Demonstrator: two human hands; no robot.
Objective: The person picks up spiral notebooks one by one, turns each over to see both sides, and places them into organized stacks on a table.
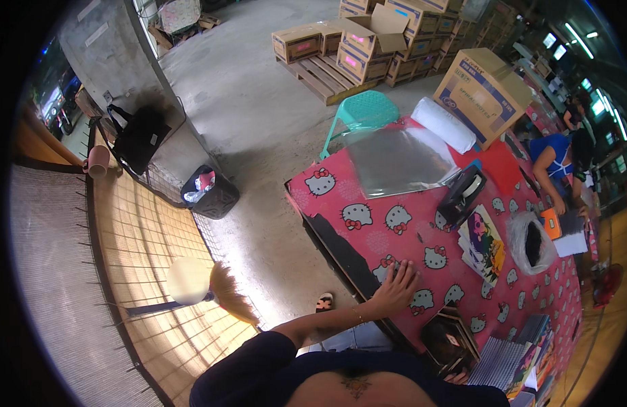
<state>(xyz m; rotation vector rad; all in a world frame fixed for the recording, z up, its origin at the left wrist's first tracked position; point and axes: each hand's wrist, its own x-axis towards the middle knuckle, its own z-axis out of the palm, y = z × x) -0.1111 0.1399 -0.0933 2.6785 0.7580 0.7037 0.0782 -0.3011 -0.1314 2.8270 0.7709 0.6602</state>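
My left hand (396, 286) lies flat on a pink tablecloth (368, 180) printed with white cat faces, fingers stretched and nothing in them. It is near the table's left edge. Close to my body, my right hand (456, 377) shows only partly, its fingers curled at the near edge of a small stack of dark-covered notebooks (449, 337). Most of that hand is hidden. Right of it is a pile of spiral-bound notebooks (493, 363) with more colourful books beside them. Beyond my left hand, several colourful printed covers (483, 244) lie fanned out beside a black tape dispenser (463, 193).
Clear plastic sheets (395, 163), a white roll (444, 124) and a large carton (483, 95) occupy the far end. A plastic bag (529, 243) lies to the right; a co-worker (558, 159) handles books beyond. A green stool (366, 110) and black bin (212, 193) stand on the floor.
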